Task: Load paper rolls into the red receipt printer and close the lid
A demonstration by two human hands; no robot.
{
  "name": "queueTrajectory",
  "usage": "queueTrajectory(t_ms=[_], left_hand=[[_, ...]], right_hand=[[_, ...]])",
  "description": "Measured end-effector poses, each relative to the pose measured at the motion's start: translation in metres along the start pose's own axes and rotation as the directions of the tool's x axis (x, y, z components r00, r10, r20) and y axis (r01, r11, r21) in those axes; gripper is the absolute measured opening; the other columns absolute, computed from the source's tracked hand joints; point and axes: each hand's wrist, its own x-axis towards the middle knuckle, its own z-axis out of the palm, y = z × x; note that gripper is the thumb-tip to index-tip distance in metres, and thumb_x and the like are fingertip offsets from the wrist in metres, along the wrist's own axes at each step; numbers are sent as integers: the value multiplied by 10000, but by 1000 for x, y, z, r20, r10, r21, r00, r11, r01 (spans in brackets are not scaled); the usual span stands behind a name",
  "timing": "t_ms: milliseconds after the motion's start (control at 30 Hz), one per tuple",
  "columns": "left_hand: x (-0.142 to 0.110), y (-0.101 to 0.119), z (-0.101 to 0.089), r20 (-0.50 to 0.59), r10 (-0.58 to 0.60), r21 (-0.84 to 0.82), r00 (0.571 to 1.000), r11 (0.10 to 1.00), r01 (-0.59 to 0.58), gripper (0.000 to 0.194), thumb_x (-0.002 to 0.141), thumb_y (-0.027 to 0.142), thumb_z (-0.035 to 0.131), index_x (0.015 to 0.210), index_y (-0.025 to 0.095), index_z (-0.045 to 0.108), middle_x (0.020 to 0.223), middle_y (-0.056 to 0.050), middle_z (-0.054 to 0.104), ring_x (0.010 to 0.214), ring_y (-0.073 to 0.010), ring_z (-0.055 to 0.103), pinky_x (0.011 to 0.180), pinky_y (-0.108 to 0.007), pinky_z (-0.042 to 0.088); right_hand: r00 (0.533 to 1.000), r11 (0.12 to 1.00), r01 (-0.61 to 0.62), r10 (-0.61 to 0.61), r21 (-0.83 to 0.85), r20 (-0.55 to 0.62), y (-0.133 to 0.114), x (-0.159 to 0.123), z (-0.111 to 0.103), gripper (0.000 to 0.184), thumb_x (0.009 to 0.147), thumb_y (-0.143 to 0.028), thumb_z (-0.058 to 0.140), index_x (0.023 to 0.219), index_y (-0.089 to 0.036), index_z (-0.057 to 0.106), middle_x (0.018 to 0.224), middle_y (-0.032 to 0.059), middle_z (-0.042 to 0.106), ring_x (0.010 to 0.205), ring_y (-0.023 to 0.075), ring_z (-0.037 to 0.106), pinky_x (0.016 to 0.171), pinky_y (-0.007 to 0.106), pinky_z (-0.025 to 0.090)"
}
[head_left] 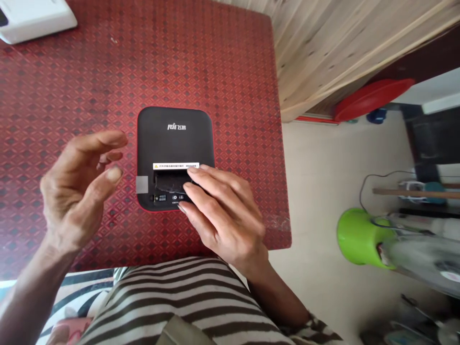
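Note:
A black printer (175,146) with rounded corners lies on a red patterned table. "FEIE" is printed on its top in white, above a white warning label (170,166) and a dark slot. Grey tape (142,184) sticks to its left edge, and small buttons line the near end. Across the printer's near right corner rests my right hand (230,215), its fingers stretched out and touching the label's end and the slot area; its thumb is hidden. My left hand (81,187) hovers left of the printer, thumb and fingers apart and slightly curled, holding nothing.
A white device (36,19) stands at the table's far left corner. The red table (244,72) ends on the right, beside a wooden panel (305,48). On the floor at right are a green bucket (355,235), a fan (427,258) and a cable. A red basin (373,98) lies farther off.

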Motion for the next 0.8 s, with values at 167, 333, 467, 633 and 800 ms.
queueTrajectory(t_ms=[167, 333, 467, 633, 800], left_hand=[[-10, -13, 3, 124, -292, -137, 948, 942, 308, 652, 785, 309, 822, 1410, 285, 640, 1443, -85, 656, 1401, -353, 561, 1156, -525, 499], [-14, -6, 11, 105, -300, -62, 948, 950, 308, 569, 836, 313, 772, 1392, 295, 652, 1426, -84, 666, 1351, -355, 594, 1192, -583, 460], [-15, 1, 19, 70, -301, -20, 951, 953, 303, 600, 849, 308, 757, 1434, 289, 621, 1467, -91, 647, 1395, -367, 573, 1180, -592, 479], [-14, 4, 30, 103, -306, -106, 946, 943, 317, 591, 869, 314, 714, 1450, 288, 610, 1503, -79, 629, 1390, -367, 587, 1116, -558, 560], [-13, 2, 32, 100, -338, -129, 936, 928, 349, 560, 859, 259, 690, 1415, 292, 629, 1416, -75, 686, 1335, -343, 633, 1053, -499, 604]], right_hand=[[973, 998, -61, 67, 33, -220, 4, -14, -2, 218, 954, -152, 701, 1165, -104, 727, 1129, 155, 798, 1064, 241, 769, 918, 393, 644], [967, 996, -88, 86, 1, -239, 12, -17, -4, 215, 935, -107, 702, 1145, -143, 729, 1080, 128, 806, 998, 234, 781, 852, 397, 647], [962, 994, -114, 110, 1, -248, 15, -16, -4, 240, 927, -87, 696, 1150, -171, 727, 1072, 112, 806, 988, 234, 781, 839, 399, 648], [961, 991, -133, 132, 12, -244, 19, -16, -3, 261, 929, -83, 695, 1161, -199, 722, 1082, 97, 807, 978, 227, 782, 831, 402, 651], [959, 991, -135, 135, 17, -249, 22, -13, -1, 235, 930, -66, 690, 1137, -172, 727, 1050, 109, 809, 974, 218, 778, 834, 389, 647]])
